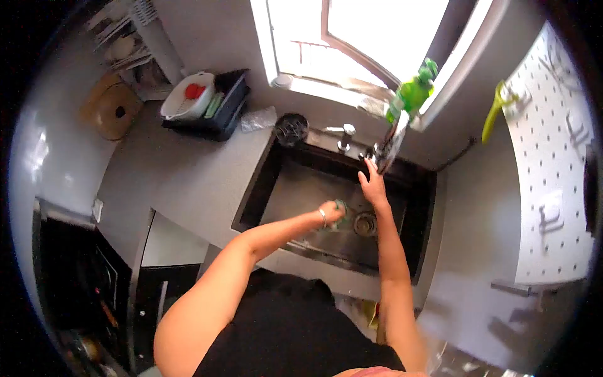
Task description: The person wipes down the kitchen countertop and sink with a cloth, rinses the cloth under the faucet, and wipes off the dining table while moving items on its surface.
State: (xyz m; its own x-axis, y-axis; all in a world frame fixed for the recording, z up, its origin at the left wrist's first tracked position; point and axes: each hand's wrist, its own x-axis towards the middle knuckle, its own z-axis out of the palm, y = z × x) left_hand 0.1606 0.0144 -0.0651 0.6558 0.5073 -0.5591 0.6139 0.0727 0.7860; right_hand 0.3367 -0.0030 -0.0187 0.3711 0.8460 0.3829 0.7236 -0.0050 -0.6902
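Green cloth or sponge (pixel 341 206) sits bunched in my closed left hand (pixel 329 211), over the dark sink (pixel 295 188). My right hand (pixel 374 187), fingers apart, is at the faucet (pixel 393 146); I can't tell if they touch. I judge this a reach for the faucet, calling for sure fingertip contact.

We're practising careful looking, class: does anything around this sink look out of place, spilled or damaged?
Nothing looks plainly spilled or damaged. Slightly untidy is the crumpled clear plastic on the counter, lying loose between the dark tub and the sink.
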